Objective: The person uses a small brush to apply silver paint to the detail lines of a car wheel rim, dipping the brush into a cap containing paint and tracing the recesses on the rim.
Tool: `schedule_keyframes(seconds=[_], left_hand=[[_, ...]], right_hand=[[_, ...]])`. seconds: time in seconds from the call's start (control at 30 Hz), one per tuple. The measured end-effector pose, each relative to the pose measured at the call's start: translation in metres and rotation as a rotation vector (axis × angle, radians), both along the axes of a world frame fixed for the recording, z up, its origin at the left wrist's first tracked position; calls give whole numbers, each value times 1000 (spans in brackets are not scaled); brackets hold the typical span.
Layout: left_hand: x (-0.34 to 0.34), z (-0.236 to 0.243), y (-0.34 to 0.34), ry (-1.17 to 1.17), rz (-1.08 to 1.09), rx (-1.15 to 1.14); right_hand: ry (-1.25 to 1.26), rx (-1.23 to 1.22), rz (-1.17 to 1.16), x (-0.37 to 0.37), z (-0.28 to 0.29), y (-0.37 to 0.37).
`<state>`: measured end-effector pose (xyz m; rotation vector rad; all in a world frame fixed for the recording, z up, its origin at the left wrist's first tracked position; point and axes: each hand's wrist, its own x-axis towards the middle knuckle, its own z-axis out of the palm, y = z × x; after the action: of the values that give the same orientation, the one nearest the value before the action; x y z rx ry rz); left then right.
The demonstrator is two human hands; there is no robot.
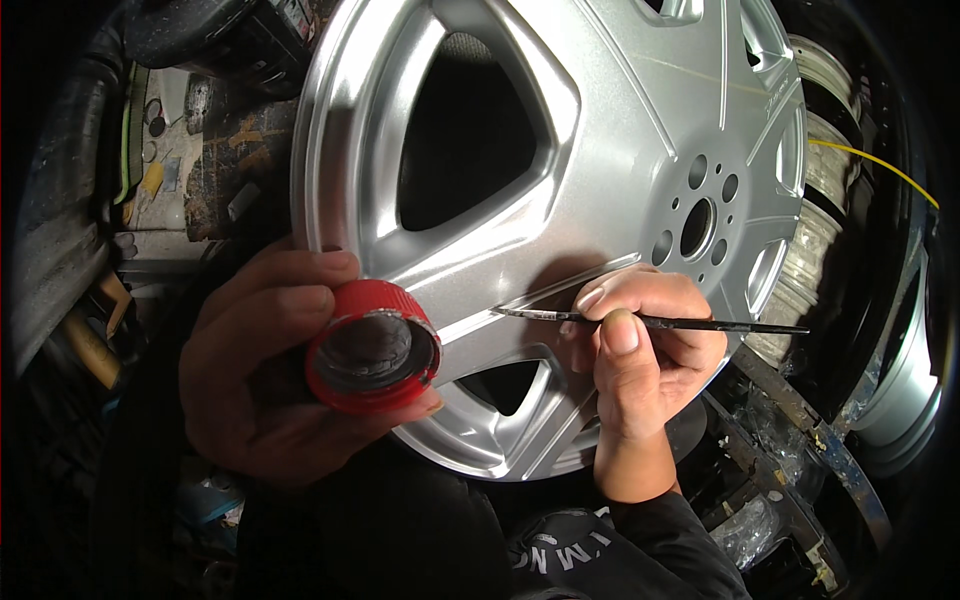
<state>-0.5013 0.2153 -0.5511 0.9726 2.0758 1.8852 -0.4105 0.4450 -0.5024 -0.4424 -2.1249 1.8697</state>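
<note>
A silver alloy wheel rim (600,150) with wide spokes fills the middle of the view, tilted toward me. My left hand (265,370) is closed round a red bottle cap (372,392), its hollow side toward me, with dark grey paint inside. The cap is in front of the rim's near left edge. In my right hand (650,350) a thin black paintbrush (720,325) is pinched between thumb and fingers. Its bristle tip points left and meets a narrow groove line on a spoke. The fingers of that hand lie close against the wheel face.
More wheel rims (825,160) are stacked at the right, beside a thin yellow cord (880,165). A metal frame (800,450) with clear plastic wrap is at lower right. At upper left stand a black container (215,40) and a worn, stained board (240,150).
</note>
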Motion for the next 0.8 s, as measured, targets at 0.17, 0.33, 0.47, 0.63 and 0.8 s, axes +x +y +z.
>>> schedule_keyframes(seconds=[0.17, 0.33, 0.47, 0.63, 0.8], left_hand=[[-2, 1, -2, -25, -35, 19], [-1, 1, -2, -5, -15, -8], [0, 1, -3, -34, -18, 24], [1, 0, -2, -28, 2, 14], [0, -2, -4, 23, 20, 7]], right_hand=[[-5, -21, -26, 1, 0, 1], [-5, -25, -26, 1, 0, 2], [-8, -1, -13, 1, 0, 1], [4, 5, -7, 1, -1, 2], [1, -66, -21, 2, 0, 5]])
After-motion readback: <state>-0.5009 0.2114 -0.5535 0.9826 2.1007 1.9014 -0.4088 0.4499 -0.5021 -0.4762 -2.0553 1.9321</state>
